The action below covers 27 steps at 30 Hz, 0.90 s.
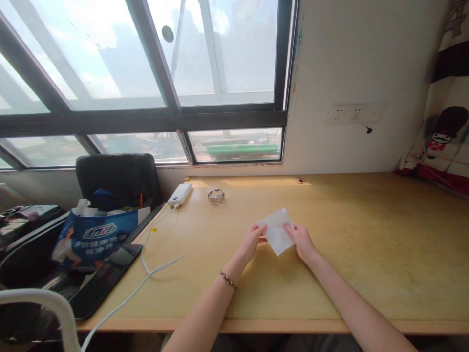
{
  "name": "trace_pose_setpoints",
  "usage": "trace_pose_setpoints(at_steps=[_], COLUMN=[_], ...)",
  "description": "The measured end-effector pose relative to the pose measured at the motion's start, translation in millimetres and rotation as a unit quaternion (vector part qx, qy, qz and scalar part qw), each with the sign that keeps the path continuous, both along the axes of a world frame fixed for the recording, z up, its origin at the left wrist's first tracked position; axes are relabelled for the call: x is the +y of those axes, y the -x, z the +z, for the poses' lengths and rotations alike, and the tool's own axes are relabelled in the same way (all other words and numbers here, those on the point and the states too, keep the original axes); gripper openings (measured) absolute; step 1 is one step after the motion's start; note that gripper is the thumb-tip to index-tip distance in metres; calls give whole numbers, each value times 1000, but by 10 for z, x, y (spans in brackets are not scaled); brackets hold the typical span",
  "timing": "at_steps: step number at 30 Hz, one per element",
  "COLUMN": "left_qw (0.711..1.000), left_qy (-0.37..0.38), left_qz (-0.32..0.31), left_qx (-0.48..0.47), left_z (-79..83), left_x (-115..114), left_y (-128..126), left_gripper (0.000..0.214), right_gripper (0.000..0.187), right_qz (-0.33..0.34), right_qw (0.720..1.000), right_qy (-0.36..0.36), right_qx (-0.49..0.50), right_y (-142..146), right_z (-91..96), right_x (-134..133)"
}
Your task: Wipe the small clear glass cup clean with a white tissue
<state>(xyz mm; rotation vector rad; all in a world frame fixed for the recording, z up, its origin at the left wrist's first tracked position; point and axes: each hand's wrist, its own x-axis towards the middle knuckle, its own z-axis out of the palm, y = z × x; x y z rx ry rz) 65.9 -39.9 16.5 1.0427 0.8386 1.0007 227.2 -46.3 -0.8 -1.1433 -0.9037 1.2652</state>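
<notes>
Two hands on one sheet, and we had it spread out between us! Our left hand (254,240) gripped the left corner, thumb pressed on top and fingers clamped underneath. Over on the other side, our right hand (303,243) pinched the right edge, thumb laid on the face, fingers tucked round behind. Between them sat the thin white sheet (277,235), turned cornerwise with one point toward us, tilted over the middle of the yellowish wooden counter (373,244); whether it was paper or tissue, we could not tell. On our left wrist we wore a dark braided bracelet (228,280).

Further back and to the left, we had a silver openwork bangle (216,196) lying apart from everything, and near it a white power bank (179,194) by the counter's edge, plugged into a white cable (146,281) that looped forward. Out on the left flank, a black tablet (122,259) lay along that edge, close by a blue printed shopping bag (98,239) in front of a black chair back (117,171).
</notes>
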Motion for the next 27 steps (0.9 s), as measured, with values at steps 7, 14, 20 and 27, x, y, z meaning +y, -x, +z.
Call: trace_pose_setpoints(at_steps=[7, 14, 20, 27], left_qw=[992, 789, 724, 688], left_qy=[-9, -160, -217, -216], left_qz=[89, 326, 300, 261], left_qx=[84, 496, 582, 642], left_z=[-82, 59, 254, 220], left_x=[254, 788, 1133, 1211], left_y=[205, 832, 1068, 1145], left_gripper=[34, 30, 39, 28], right_gripper=[23, 20, 20, 19], right_qz=[-58, -111, -109, -106], right_qw=[997, 986, 983, 980], right_qy=[22, 51, 55, 55], right_qx=[52, 114, 136, 160], right_y=[-91, -189, -194, -205], right_z=[-18, -22, -6, -3], right_x=[44, 85, 103, 128])
